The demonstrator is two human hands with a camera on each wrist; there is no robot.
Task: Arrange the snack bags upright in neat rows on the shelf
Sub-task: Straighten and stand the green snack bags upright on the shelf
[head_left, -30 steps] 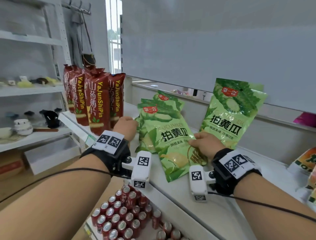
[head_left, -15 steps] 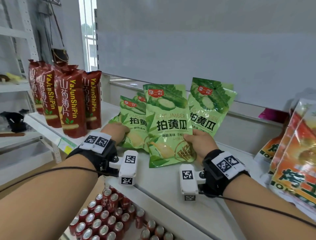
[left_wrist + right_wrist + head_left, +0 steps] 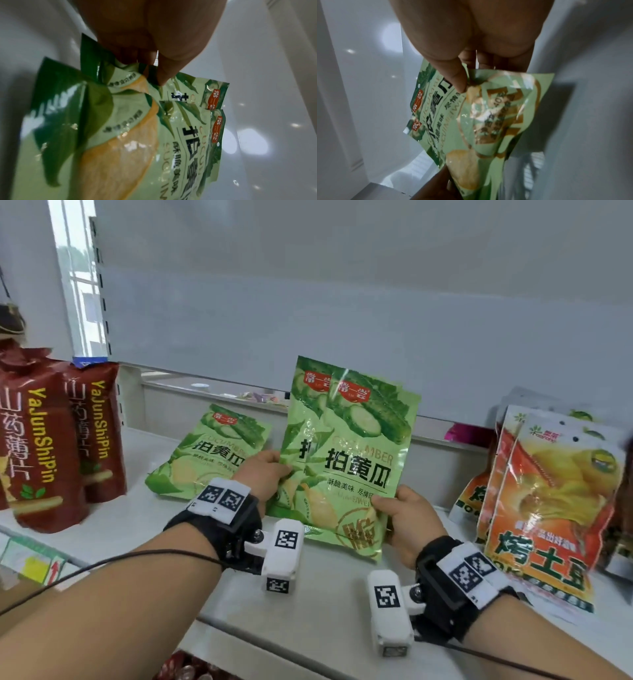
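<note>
Hands (image 3: 265,474) hold two green bags (image 3: 356,460) above shelf (image 3: 329,587).

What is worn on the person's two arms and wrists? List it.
Both forearms are bare, without sleeves. The left wrist and right wrist each carry a black strap topped by a white patch with two black square codes. A white boxy camera with the same codes hangs from each strap. A thin black cable trails along each arm.

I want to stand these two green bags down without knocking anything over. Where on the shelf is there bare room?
Bare shelf lies between the red bags and the leaning green bag, and along the front edge below both hands. The gap between the held green bags and the orange bags is narrow and crowded.
</note>
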